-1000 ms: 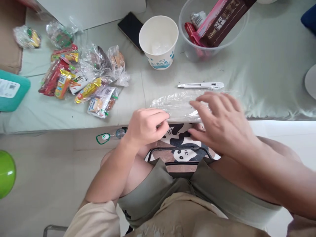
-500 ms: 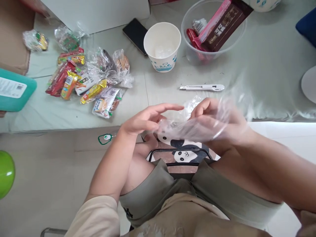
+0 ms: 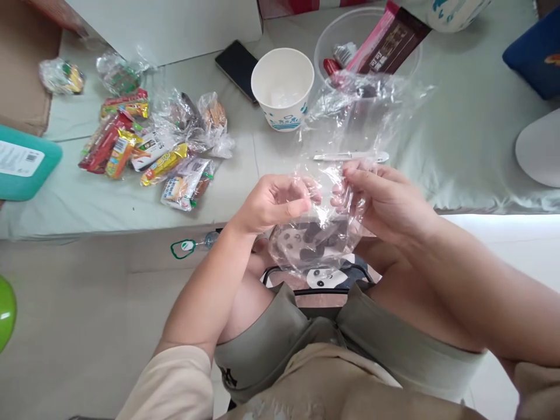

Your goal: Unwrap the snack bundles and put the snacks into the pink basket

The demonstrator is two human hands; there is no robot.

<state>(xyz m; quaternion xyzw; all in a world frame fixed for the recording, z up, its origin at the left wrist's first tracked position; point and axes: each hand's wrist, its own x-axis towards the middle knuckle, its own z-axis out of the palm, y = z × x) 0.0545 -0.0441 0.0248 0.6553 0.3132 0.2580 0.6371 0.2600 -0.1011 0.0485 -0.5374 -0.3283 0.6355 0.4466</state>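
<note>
A clear plastic bag (image 3: 350,125) is stretched between my two hands, over the front edge of the bench. My left hand (image 3: 280,201) pinches its left side between thumb and fingers. On the other side my right hand (image 3: 385,195) grips the bag with thumb and fingertips. The film hangs down over my lap and rises in front of a white utility knife (image 3: 350,157), which shows through it. No contents can be made out inside the bag.
A paper cup (image 3: 282,87), a phone (image 3: 236,69) and a clear tub (image 3: 326,35) with wrapped snacks stand farther back. Several packaged snacks (image 3: 161,157) are piled at the left, near a teal container (image 3: 26,166). A white box (image 3: 175,26) is behind them.
The bag, earlier bunched over my right hand, is now spread out between both hands. My left fingers have closed on it, and my right hand has turned and shows clearly.
</note>
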